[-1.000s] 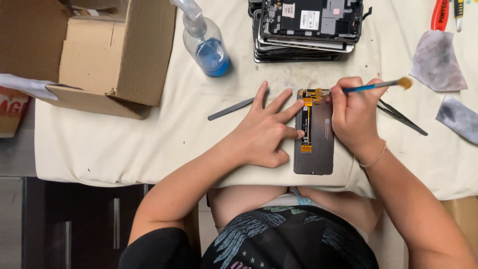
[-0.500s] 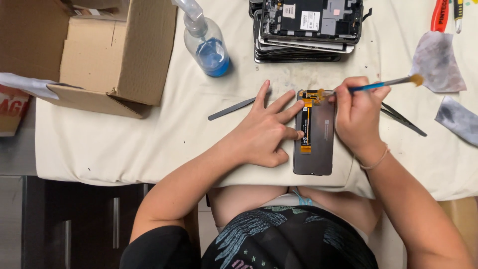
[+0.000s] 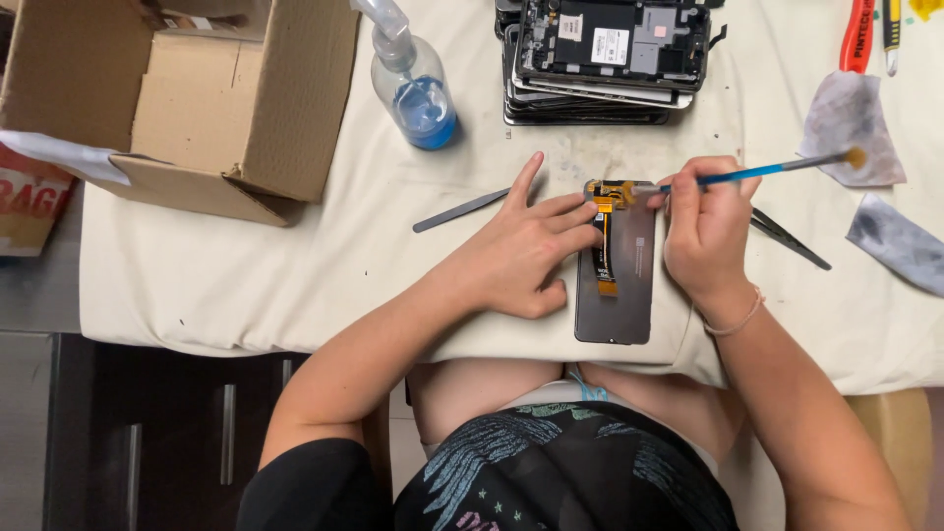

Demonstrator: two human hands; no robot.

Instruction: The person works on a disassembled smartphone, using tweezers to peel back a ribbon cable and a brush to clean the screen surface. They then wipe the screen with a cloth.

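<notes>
Your left hand (image 3: 526,251) lies flat, fingers spread, pinning the phone screen panel (image 3: 618,265) on the worktop (image 3: 295,256); its long axis runs toward you. Your right hand (image 3: 703,231) pinches the blue brush (image 3: 747,175), bristles at the panel's far end.

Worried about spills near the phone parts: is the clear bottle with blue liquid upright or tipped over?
Lying tipped: the bottle rests on its side on the cloth, blue liquid pooled toward its base.

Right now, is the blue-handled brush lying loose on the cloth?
No, the right hand grips the blue-handled brush, its tip at the top of the phone screen panel.
</notes>
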